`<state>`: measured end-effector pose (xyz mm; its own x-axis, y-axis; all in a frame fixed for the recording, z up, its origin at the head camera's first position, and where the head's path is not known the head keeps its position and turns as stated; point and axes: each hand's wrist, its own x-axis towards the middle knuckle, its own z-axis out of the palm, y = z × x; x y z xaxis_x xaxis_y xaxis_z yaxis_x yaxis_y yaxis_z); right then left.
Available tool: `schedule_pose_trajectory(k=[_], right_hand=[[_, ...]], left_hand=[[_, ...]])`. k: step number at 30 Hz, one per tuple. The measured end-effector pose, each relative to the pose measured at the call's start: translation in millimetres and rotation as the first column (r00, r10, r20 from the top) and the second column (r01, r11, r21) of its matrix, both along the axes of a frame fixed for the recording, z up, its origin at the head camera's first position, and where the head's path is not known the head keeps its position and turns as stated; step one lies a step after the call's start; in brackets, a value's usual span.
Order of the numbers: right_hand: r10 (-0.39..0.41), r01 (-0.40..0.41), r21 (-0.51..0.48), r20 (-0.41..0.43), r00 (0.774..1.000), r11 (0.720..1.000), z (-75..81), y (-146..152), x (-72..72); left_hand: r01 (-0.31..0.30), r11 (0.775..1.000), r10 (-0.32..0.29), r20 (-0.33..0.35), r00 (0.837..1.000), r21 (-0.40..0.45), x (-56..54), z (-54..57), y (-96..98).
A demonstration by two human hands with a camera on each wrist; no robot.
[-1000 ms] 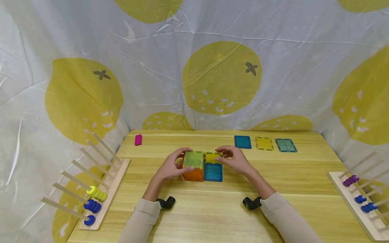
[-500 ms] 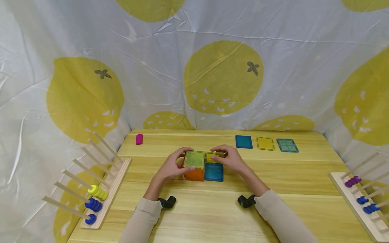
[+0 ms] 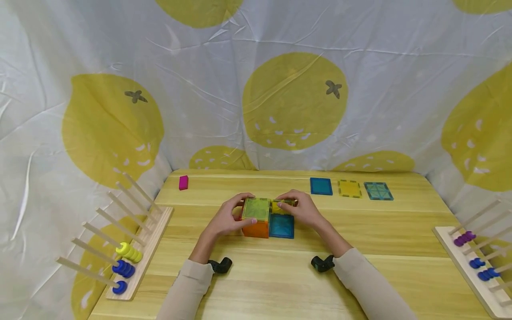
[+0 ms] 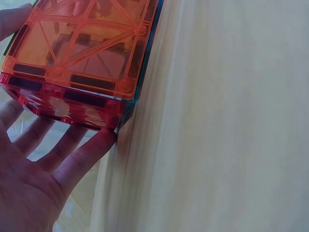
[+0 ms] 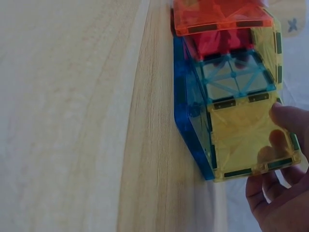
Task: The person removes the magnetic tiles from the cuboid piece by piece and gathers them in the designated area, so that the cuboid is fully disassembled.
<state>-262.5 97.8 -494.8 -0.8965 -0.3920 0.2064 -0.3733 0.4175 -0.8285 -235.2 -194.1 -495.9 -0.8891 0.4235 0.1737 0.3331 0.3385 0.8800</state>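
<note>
Since 1 second ago, the right hand (image 3: 305, 210) has shifted a little toward the cube (image 3: 256, 230), while the left hand (image 3: 225, 218) has stayed on it. In the head view, the cube stands near the middle of the desk (image 3: 264, 284); the left grip is spread wide around it, thumb at the near top edge. The right grip is nearly closed, pinching an upright yellow tile (image 3: 276, 207) beside the cube, at the far edge of a flat blue tile (image 3: 282, 227). 3 more tiles (image 3: 350, 189) lie near the desk's far edge, toward the right corner; a magenta block (image 3: 183, 182) lies near the far left corner. In the left wrist view, fingers (image 4: 79, 157) touch the cube's red side. In the right wrist view, the yellow tile's edge meets the cube's light-blue side.
</note>
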Motion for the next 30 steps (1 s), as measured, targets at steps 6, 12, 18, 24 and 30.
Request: schedule_pose_trajectory(k=[6,12,18,24,30], right_hand=[[-0.003,0.003,0.004,-0.006,1.000,1.000,0.8,2.2,2.1],[-0.024,0.025,0.029,-0.056,0.998,0.999,3.9,6.4,4.2],[-0.086,0.090,0.042,-0.100,0.991,0.995,9.6,19.3,7.7],[-0.146,0.145,-0.012,-0.099,0.984,0.989,15.5,38.2,9.1],[-0.195,0.192,-0.048,-0.053,0.979,0.980,21.6,58.4,12.3]], left_hand=[[0.009,1.000,-0.009,0.019,1.000,0.014,0.3,1.7,3.0],[0.003,1.000,-0.003,0.011,1.000,0.005,1.0,3.4,3.3],[-0.006,1.000,0.006,0.020,1.000,0.003,0.7,2.3,1.0],[-0.014,1.000,0.014,0.033,0.999,-0.005,0.5,2.0,0.8],[-0.017,1.000,0.018,0.046,0.999,-0.003,1.0,2.7,1.6]])
